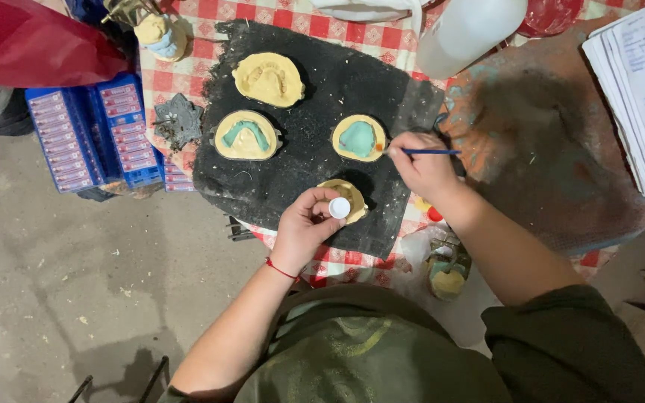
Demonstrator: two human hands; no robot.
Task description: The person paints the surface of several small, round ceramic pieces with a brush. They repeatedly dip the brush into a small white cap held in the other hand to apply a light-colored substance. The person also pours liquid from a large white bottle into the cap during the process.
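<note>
Several yellow plaster dental moulds lie on a black mat (315,89). My right hand (423,166) grips a thin blue-handled brush (431,151) whose tip touches the right mould (360,138), which has a teal coating. My left hand (304,224) pinches a small white cap or bottle (340,207) just over the near mould (352,195). Another teal-coated mould (246,135) sits at the mat's left, and a plain yellow one (269,78) lies at the back.
The mat rests on a red checked cloth (188,75). Blue boxes (91,134) stand at the left edge, a white plastic jug (468,30) at the back, a stack of papers (640,89) at the right. A stained patch (546,142) lies beside the mat.
</note>
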